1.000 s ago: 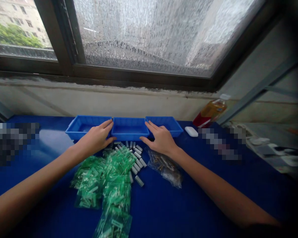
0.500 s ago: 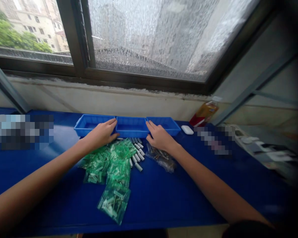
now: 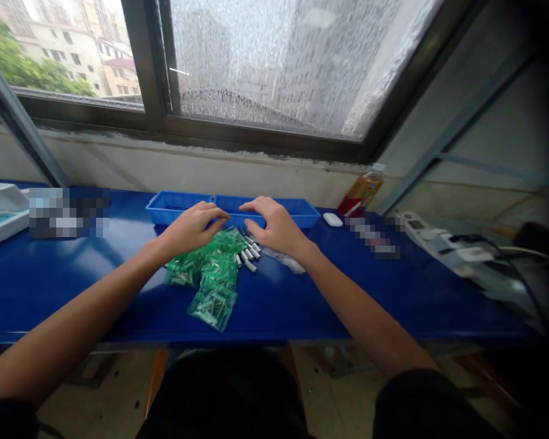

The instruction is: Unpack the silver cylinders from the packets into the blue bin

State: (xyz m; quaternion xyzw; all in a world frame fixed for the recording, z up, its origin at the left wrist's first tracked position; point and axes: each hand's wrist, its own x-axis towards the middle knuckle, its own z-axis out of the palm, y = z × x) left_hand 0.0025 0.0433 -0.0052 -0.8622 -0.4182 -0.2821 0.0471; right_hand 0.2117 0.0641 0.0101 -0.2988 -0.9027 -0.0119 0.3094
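My left hand [image 3: 196, 227] hovers over the green plastic bags, fingers curved and apart from the thumb, holding nothing. Facing it, my right hand [image 3: 277, 225] is also open and empty, above the loose metal cylinders and a clear bag. Behind both hands stands a row of blue trays [image 3: 179, 200], partly covered by them. The green bags [image 3: 217, 268] lie in a pile with small pale parts inside. Several silvery cylinders [image 3: 249, 253] are beside the pile. A clear plastic bag [image 3: 286, 261] is partly hidden under my right hand.
A bottle with amber liquid [image 3: 362, 192] and a small white case [image 3: 332, 219] stand at the right back of the blue table [image 3: 283, 311]. Power strips lie at the far left [image 3: 4, 222] and right [image 3: 439, 244]. A window and wall rise behind.
Both hands have let go of the blue trays, lifted back toward me and come closer together. The view has tilted down, showing my lap and the table's front edge.
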